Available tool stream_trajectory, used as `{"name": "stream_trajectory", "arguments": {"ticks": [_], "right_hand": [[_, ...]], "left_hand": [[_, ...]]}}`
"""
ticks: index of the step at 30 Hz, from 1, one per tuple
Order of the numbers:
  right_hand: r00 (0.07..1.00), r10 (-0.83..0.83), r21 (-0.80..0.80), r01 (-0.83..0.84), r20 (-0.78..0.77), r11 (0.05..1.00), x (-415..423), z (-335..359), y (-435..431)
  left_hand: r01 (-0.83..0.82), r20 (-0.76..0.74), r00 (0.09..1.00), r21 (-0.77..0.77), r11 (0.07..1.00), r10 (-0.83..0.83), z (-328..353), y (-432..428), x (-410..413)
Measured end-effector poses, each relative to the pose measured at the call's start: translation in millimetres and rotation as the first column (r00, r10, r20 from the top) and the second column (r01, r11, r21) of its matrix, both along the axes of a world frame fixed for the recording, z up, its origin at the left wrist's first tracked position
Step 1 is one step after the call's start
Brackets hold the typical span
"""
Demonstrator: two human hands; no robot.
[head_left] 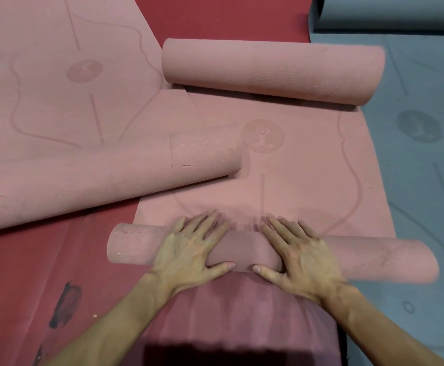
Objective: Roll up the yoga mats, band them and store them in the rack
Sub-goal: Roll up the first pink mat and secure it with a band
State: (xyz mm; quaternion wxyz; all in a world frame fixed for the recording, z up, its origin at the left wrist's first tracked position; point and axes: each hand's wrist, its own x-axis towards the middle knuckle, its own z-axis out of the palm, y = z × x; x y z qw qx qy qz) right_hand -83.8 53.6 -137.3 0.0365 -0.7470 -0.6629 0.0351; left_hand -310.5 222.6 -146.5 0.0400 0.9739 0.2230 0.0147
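Observation:
A pink yoga mat (308, 165) lies flat in the middle, its near end wound into a roll (374, 260) and its far end curled into a second roll (271, 70). My left hand (189, 249) and my right hand (300, 252) press flat on the near roll, fingers spread and pointing forward, thumbs tucked on its near side. Another pink mat (57, 75) lies to the left with its near end rolled (96, 180). No band or rack is in view.
A grey-blue mat (421, 154) lies along the right side, its far end rolled (389, 14). The floor (44, 260) is dark red with a black smear (65, 305) at lower left. Pinkish fabric (242, 313) covers the space between my forearms.

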Motion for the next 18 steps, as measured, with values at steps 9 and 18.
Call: {"name": "stream_trajectory", "arguments": {"ticks": [9,18], "right_hand": [[0.991,-0.126,0.07,0.124,0.033,0.99,-7,-4,2],[0.982,-0.19,0.101,0.188,0.015,0.977,-3,-7,8]], "left_hand": [[-0.217,0.108,0.972,0.054,0.975,0.21,-8,-23,8],[-0.236,0.164,0.961,0.08,0.969,0.22,-12,-15,14]]}}
